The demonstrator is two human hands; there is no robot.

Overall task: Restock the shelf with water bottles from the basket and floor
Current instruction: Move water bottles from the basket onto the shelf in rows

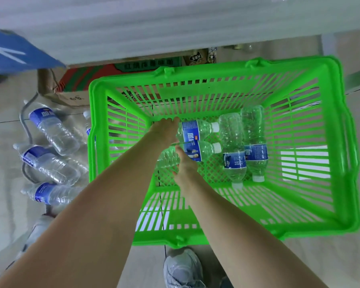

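A green plastic basket point(341, 142) stands on the floor below me. Inside it lie several clear water bottles with blue labels. My left hand point(164, 129) is closed around the base of the upper bottle point(197, 128). My right hand point(185, 163) grips the bottle just below it point(200, 151), whose white cap points right. Two more bottles point(233, 154) point(255, 146) lie side by side to the right, caps toward me. Three more bottles point(50, 129) point(46, 163) point(50, 194) lie on the floor left of the basket.
The white shelf edge point(175, 28) runs across the top of the view. A cardboard box point(75, 84) sits under it behind the basket. A blue sign point(15, 53) hangs at the left. My shoes point(181, 269) are just below the basket.
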